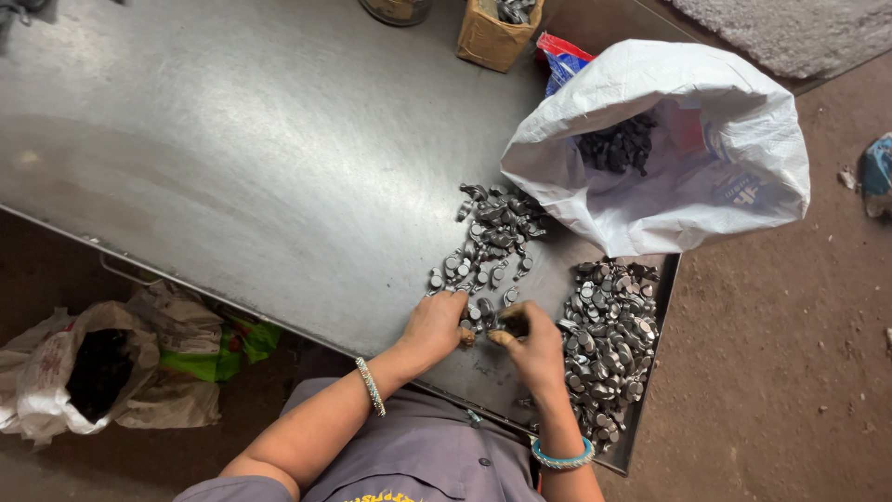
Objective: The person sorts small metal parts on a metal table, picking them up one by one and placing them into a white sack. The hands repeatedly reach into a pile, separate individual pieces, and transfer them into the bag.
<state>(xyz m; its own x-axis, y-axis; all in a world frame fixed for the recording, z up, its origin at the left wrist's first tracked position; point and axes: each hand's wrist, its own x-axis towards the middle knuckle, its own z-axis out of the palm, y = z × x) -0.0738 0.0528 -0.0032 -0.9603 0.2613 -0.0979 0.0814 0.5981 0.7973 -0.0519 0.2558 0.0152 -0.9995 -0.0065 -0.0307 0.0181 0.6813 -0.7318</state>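
Metal parts [483,246] under bent left hand [435,321]; right hand [534,344] fingers pinch one.

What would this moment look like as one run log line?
left hand: on small metal parts | right hand: holding one part, grip unclear | white sack: open on metal table

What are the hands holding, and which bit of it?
The right hand pinches something small at its fingertips; which part is gripped cannot be told. The left hand rests on the small metal pieces.
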